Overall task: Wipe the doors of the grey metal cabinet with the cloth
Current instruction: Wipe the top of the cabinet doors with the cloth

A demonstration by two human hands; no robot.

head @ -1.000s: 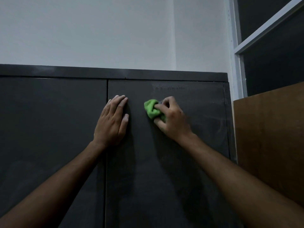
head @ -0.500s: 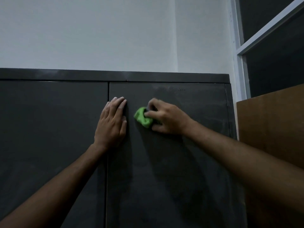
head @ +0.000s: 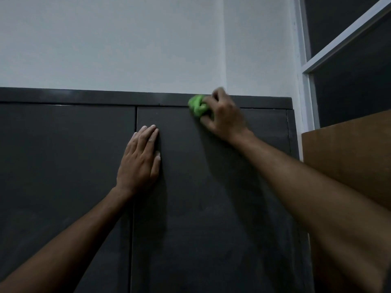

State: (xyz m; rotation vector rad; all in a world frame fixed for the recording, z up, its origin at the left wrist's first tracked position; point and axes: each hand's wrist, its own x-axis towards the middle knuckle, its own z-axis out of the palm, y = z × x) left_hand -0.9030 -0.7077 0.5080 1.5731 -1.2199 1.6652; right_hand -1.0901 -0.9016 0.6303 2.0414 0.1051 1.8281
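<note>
Grey metal cabinet: right door in work, looks part wiped; left door I judge not done. My left hand flat, fingers straight, presses near door seam. My right hand grips bunched green cloth at right door top edge.

On the right door of the grey cabinet, the whole face below the right hand and its green cloth lies bare, apart from the forearm slanting across it. The left hand lies flat along that door's left edge, blocking the seam. Right of the door, a brown board closes the side.
</note>
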